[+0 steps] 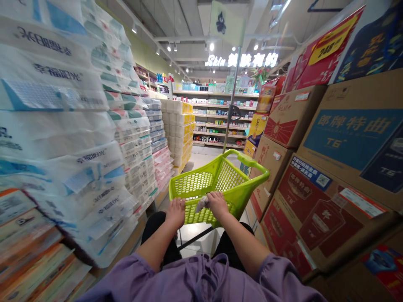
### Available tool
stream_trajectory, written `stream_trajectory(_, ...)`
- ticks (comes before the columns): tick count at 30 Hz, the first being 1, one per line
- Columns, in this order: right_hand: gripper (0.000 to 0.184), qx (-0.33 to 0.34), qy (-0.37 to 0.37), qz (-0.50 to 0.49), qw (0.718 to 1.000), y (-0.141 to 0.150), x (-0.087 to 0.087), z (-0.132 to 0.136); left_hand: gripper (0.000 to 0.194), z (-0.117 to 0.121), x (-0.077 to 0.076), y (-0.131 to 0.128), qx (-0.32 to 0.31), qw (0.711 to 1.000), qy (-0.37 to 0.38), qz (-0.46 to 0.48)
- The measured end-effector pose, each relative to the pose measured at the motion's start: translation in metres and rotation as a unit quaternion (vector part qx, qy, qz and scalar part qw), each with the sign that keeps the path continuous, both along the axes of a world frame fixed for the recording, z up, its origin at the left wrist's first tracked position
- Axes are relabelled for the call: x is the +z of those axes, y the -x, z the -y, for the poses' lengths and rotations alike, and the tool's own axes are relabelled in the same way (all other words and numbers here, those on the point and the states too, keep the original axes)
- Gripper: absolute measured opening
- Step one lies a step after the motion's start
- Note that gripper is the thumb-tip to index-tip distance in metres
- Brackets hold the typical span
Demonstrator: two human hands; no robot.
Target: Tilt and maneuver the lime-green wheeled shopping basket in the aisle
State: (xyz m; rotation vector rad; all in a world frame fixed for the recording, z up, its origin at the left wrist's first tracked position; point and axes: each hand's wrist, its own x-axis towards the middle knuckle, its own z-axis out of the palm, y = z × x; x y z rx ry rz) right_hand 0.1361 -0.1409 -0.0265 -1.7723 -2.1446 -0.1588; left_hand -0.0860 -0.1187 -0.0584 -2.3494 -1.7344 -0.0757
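Note:
A lime-green plastic shopping basket cart stands in front of me in a store aisle. My left hand is curled over its near rim. My right hand grips the same rim and also holds a small crumpled whitish cloth or tissue between the two hands. The basket looks empty through its mesh walls. My purple sleeves and dark trousers fill the bottom of the view.
Stacked packs of tissue paper wall the left side. Cardboard liquor boxes are piled on the right. A metal pole rises beyond the basket. Shelves of goods close the aisle's far end.

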Motion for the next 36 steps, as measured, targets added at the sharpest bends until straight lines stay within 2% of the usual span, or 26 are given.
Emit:
stream_trajectory(3,0.033,0.021,0.0,0.024,0.999,-0.01,0.009,0.0,0.052,-0.002,0.005,0.011,0.019,1.0,0.011,-0.002)
stream_trajectory(7,0.028,-0.018,0.001,0.035,0.999,-0.035,0.023,-0.001,0.054,0.0,0.015,0.02,0.032,0.999,0.031,-0.01)
stream_trajectory(12,0.022,-0.045,-0.004,0.023,0.999,-0.03,0.025,0.002,0.056,0.003,0.028,0.006,0.07,0.995,0.062,-0.017)
stream_trajectory(17,0.023,-0.054,-0.044,0.013,0.997,-0.007,0.013,0.014,0.066,0.014,0.031,-0.024,-0.033,0.996,0.07,0.039)
stream_trajectory(20,0.024,-0.023,-0.058,0.018,0.998,-0.002,0.011,0.022,0.064,0.02,0.029,-0.027,-0.027,0.996,0.062,0.051)
stream_trajectory(24,0.025,0.026,-0.05,0.029,0.998,-0.012,0.018,0.026,0.056,0.02,0.028,-0.015,-0.036,0.997,0.051,0.054)
stream_trajectory(30,0.027,-0.002,-0.022,0.028,0.999,-0.037,0.038,0.024,0.053,0.016,0.027,-0.012,-0.044,0.995,0.057,0.068)
stream_trajectory(36,0.022,-0.018,0.001,0.048,0.999,-0.031,0.044,0.024,0.055,0.014,0.026,-0.012,-0.049,0.995,0.059,0.065)
